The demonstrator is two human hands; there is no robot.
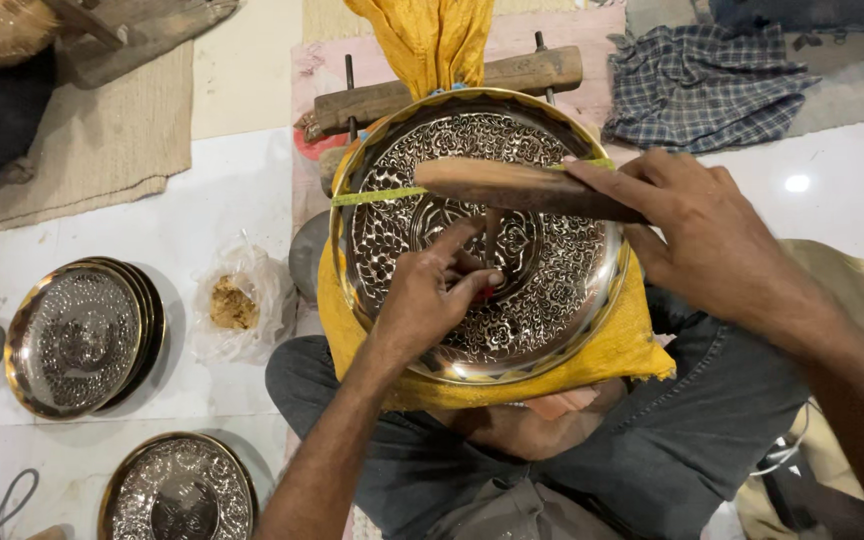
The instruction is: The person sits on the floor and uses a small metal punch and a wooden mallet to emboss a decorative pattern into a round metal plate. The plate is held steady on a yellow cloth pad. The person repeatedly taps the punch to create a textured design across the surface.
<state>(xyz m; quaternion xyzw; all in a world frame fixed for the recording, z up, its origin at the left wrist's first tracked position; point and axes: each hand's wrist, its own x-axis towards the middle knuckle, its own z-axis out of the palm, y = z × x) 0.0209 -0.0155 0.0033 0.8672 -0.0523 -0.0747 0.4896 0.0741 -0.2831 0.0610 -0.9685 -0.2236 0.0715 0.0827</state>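
Your left hand [430, 300] sits at the centre of the frame, fingers [457, 240] pinched shut around a thin metal punch [491, 232] that stands nearly upright, its tip on the face of the engraved round plate [552, 300]. Your right hand [697, 235] comes in from the right and is wrapped closed on one end of a wooden mallet [512, 187], whose long axis runs almost level across the upper half of the plate, free end pointing toward the left of the frame.

The plate rests face up on a yellow cloth [627, 350] over your lap, propped against a wooden clamp [452, 88] at the top of the frame. It looks like stiff sheet metal, polished and likely slippery, so the cloth beneath is what keeps it from sliding. Being round, it has no long axis; take it by the plain outer rim rather than the worked relief.

The punch is slim and rigid and is best held low near the tip, as you have it. The mallet looks dense and smooth and is best gripped at its end.

To the lower left of the frame, a stack of similar plates [77, 340] and a single plate [177, 492] lie on the white floor [222, 190], with a plastic bag of brown powder [237, 305] between them and you.
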